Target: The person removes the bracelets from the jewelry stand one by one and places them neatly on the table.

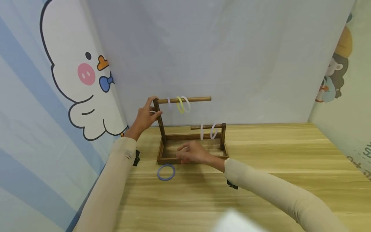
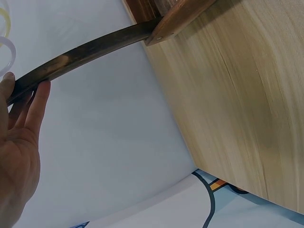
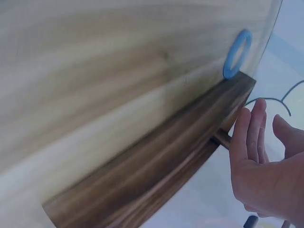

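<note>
My left hand (image 1: 146,116) grips the top of the tall left post (image 1: 160,122) of a wooden rack, thumb on one side and fingers on the other; the left wrist view shows the hand (image 2: 21,137) around the post (image 2: 85,54). Above the rack's tray (image 1: 171,161), my right hand (image 1: 192,152) hovers with nothing in it, fingers loosely extended. A blue ring (image 1: 166,172) lies on the table in front of the tray's left corner. On the upper bar (image 1: 200,99) hang a purple, a yellow (image 1: 180,105) and a white ring; two pale rings hang on the lower bar (image 1: 195,127).
The wooden table (image 1: 261,145) extends around the rack. A grey curtain (image 1: 232,58) stands behind it, with printed cloth at left (image 1: 66,38) and right (image 1: 333,106). A blurred white object (image 1: 236,222) shows at the bottom edge of the head view.
</note>
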A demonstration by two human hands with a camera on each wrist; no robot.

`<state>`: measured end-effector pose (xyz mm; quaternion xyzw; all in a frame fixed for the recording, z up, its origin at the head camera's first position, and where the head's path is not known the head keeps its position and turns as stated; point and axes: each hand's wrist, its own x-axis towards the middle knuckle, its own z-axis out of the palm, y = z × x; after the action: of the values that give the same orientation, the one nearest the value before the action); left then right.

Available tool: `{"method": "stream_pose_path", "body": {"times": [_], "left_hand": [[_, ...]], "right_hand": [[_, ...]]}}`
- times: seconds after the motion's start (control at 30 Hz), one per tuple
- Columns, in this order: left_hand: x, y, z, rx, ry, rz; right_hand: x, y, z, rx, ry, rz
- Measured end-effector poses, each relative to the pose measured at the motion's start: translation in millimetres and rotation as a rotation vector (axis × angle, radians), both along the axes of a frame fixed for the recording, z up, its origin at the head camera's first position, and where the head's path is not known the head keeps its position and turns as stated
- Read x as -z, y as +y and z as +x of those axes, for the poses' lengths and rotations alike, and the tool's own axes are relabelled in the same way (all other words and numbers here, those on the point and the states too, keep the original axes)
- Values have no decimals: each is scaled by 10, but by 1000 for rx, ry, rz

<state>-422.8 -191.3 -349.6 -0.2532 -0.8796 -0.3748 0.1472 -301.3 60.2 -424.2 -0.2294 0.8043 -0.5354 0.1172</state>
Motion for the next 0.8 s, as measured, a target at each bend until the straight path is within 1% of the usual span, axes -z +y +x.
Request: {"method": "stream_pose_path", "body": {"times": [0.13, 0.23, 0.33, 0.43, 0.6, 0.7, 0.8], "left_hand": [[3, -6, -18, -7, -9, 2], [5, -4, -15, -10, -14, 3], [0, 6, 0, -11, -14, 4], [3, 11, 5, -11, -13, 6], [11, 6, 3, -6, -28, 20], [1, 10, -3, -4, -37, 25], [-8, 9, -15, -8, -32, 20]], "right_hand": [[-109, 23, -64, 9, 52, -4], [-214, 24, -93, 41, 53, -7], [-339, 32, -112, 64, 33, -8], [-446, 60, -154, 73, 57, 21], [-580, 128, -251, 81, 64, 7], [-650, 171, -300, 113, 61, -22], [-700, 207, -344, 141, 89, -22]]}}
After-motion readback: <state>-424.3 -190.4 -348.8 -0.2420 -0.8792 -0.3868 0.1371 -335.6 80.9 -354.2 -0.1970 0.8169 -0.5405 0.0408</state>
